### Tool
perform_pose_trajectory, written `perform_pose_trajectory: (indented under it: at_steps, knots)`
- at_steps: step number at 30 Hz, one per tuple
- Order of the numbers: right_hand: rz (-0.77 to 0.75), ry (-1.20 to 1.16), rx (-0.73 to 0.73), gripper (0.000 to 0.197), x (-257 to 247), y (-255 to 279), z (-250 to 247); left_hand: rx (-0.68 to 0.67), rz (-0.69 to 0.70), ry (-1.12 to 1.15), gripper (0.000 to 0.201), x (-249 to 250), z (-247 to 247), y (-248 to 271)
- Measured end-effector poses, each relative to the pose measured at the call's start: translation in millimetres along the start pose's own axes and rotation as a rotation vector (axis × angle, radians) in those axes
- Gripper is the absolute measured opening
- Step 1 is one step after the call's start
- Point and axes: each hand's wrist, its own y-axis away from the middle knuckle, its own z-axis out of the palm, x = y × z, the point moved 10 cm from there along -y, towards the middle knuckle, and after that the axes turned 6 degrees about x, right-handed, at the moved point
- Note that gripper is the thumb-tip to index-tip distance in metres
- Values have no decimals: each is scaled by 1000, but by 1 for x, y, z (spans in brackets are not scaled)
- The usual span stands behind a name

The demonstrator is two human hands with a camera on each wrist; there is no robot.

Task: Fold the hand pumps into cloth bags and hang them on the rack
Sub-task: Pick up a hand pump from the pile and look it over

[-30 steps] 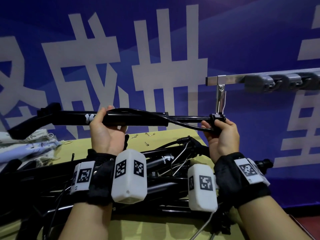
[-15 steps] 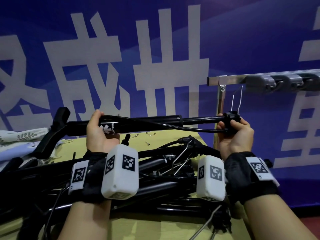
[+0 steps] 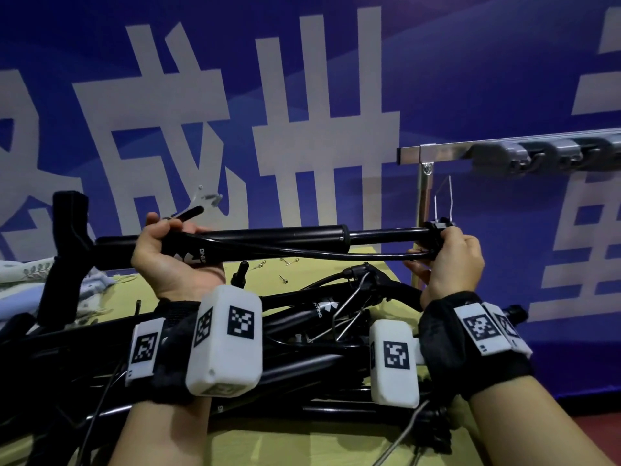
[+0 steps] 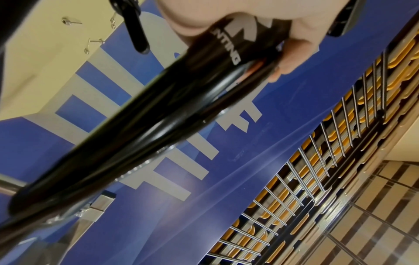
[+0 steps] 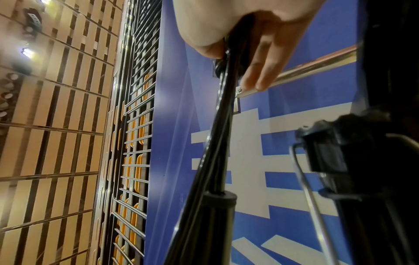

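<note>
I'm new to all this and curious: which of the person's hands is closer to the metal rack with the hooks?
Right. The right hand grips the hand pump at its end just below the rack; the left hand holds the barrel farther left.

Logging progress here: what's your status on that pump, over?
Left hand grips hand pump barrel; right hand grips its base end. Pump held level, unbagged. Rack behind; pile of pumps below.
</note>
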Motion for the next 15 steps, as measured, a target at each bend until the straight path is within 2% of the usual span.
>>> perform_pose_trajectory:
  at_steps: [4, 10, 12, 15]
  knots:
    - [-20, 60, -2, 17, 2, 2, 2, -109, 9, 3, 19, 1, 11, 2]
    - [3, 130, -56, 16, 11, 6, 9, -226, -67, -19, 14, -8, 20, 2]
    - [3, 137, -74, 16, 11, 8, 12, -273, -111, -3, 24, -13, 24, 4]
    - [-3, 138, -111, 15, 10, 11, 17, -341, -162, 13, 50, -18, 29, 5]
